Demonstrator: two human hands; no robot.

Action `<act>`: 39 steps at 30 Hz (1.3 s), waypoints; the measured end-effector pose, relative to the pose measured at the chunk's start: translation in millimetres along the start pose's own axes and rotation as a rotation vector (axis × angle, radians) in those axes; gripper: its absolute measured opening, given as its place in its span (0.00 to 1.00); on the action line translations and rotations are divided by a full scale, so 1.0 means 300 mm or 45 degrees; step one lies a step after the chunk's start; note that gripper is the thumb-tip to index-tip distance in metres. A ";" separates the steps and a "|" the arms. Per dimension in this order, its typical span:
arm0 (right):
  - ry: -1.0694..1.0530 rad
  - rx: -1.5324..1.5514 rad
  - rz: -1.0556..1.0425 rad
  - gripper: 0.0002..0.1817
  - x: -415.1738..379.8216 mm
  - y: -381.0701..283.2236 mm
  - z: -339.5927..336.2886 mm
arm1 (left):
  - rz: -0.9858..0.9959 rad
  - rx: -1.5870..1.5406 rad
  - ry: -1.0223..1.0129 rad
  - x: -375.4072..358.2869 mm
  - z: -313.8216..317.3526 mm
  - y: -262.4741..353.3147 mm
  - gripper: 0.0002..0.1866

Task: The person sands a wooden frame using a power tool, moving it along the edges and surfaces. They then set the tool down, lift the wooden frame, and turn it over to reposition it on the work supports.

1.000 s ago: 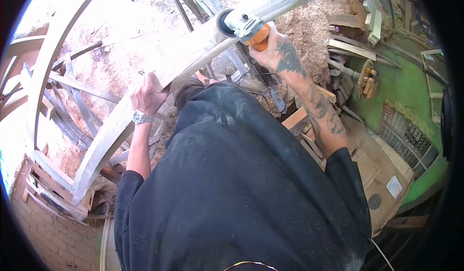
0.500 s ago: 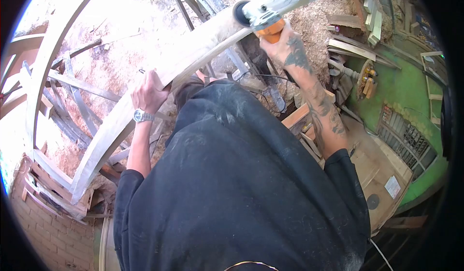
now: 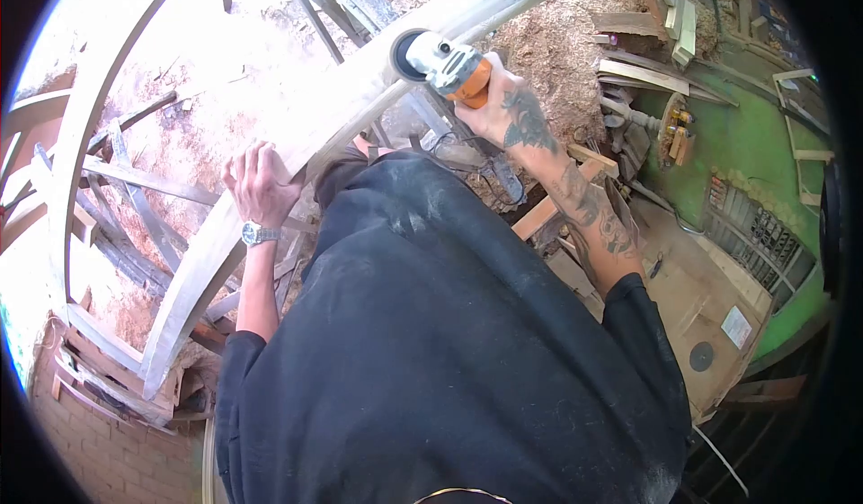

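Head view: a curved wooden beam [image 3: 351, 99] runs diagonally from lower left to upper right, passing under the left hand [image 3: 263, 185] and just beyond the right hand [image 3: 493, 108]. The left rests on its lower stretch, thumb apart from the fingers; whether it grips, I cannot tell. The right is closed around an orange-bodied power tool [image 3: 449, 65], whose dark round head [image 3: 410, 54] lies over the beam farther up.

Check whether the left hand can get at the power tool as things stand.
Probably yes: the left hand rests on the curved beam, and nothing visible blocks the way along it to the power tool. The right hand grips the orange end, though, likely leaving only the grey part.
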State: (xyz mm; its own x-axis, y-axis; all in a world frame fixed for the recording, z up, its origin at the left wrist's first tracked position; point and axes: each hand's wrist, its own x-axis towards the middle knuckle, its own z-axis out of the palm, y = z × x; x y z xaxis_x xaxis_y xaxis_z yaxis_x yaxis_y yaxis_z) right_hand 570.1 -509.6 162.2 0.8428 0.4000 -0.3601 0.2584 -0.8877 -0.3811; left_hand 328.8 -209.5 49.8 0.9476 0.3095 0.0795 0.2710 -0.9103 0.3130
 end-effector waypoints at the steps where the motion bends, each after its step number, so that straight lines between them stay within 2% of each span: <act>1: 0.009 0.006 0.027 0.32 0.000 0.013 0.005 | -0.001 0.006 -0.004 -0.003 0.003 -0.005 0.32; 6: 0.158 -0.029 0.125 0.35 0.057 0.104 -0.026 | -0.006 0.018 -0.034 0.000 0.002 -0.009 0.31; 11: 0.151 0.052 0.220 0.35 0.116 0.122 -0.094 | -0.018 -0.003 -0.050 0.002 0.001 -0.005 0.30; 15: 0.108 0.049 0.146 0.36 0.065 0.047 -0.036 | -0.022 -0.005 -0.074 0.005 0.004 -0.008 0.30; 18: -0.026 0.089 0.045 0.29 -0.004 -0.010 0.004 | -0.065 -0.069 -0.112 -0.004 0.007 -0.008 0.30; 19: 0.031 0.084 -0.016 0.29 -0.019 0.012 0.026 | -0.089 -0.095 -0.122 -0.002 0.002 -0.002 0.31; 23: 0.004 0.043 0.097 0.32 -0.002 0.049 -0.023 | -0.086 -0.117 -0.120 0.000 0.001 0.000 0.31; 26: 0.131 0.069 0.147 0.31 0.033 0.130 -0.047 | -0.111 -0.102 -0.153 -0.002 0.003 -0.002 0.31; 27: 0.158 0.029 0.130 0.34 0.055 0.176 -0.052 | -0.126 -0.111 -0.155 -0.001 0.006 -0.002 0.31; 33: 0.242 -0.050 0.294 0.37 0.186 0.324 -0.168 | -0.147 -0.111 -0.182 -0.006 0.012 -0.004 0.31; 36: 0.082 0.023 0.477 0.39 0.251 0.354 -0.242 | -0.149 -0.087 -0.212 -0.006 0.013 -0.008 0.32; 38: 0.089 0.032 0.399 0.39 0.260 0.401 -0.208 | -0.159 -0.089 -0.224 -0.011 0.022 -0.012 0.32; 39: 0.109 0.085 0.377 0.39 0.235 0.343 -0.177 | -0.160 -0.090 -0.225 -0.007 0.023 -0.015 0.32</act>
State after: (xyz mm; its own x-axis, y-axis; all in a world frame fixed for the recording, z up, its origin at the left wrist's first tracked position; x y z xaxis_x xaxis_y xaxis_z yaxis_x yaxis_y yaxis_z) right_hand 681.3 -584.8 142.8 0.9143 0.1031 -0.3917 -0.0332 -0.9447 -0.3263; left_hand 326.6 -207.9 41.7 0.9237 0.3604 -0.1296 0.3821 -0.8443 0.3757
